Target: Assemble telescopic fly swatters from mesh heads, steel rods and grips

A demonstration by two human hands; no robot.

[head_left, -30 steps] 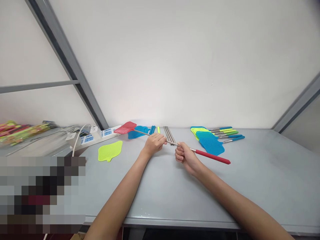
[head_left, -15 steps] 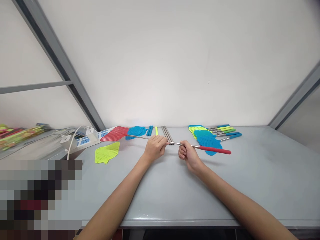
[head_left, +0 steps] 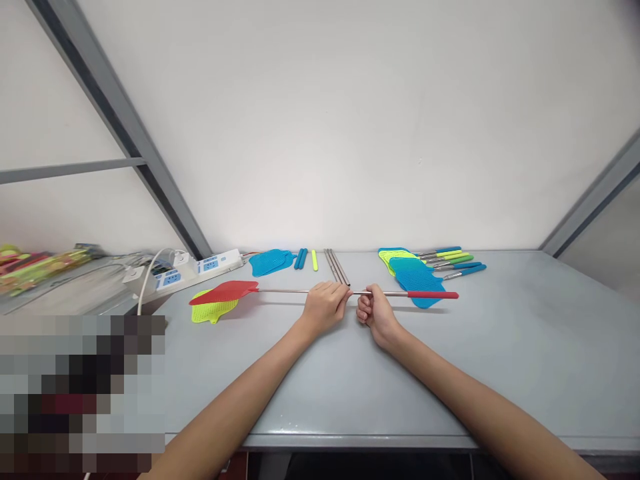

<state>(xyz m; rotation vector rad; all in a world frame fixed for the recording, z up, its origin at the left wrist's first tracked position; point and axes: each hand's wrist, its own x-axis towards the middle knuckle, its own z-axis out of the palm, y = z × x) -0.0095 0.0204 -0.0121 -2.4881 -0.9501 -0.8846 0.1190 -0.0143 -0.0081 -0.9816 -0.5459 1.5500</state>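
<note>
Grey surface (head_left: 310,393) lay beneath the grip, where the left hand (head_left: 327,307) and right hand (head_left: 377,315) held a red fly swatter (head_left: 240,288) by its thin rod (head_left: 283,291), head (head_left: 220,293) leftward and handle (head_left: 433,295) rightward, and keeping both hands aligned seemed wisest against bending.

Room right of swatter pile (head_left: 414,277)

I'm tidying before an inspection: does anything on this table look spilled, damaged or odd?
Only some pale specks on the table, near its front edge: they stand out against the grey, too small to identify. The held red swatter shows no visible damage.
</note>
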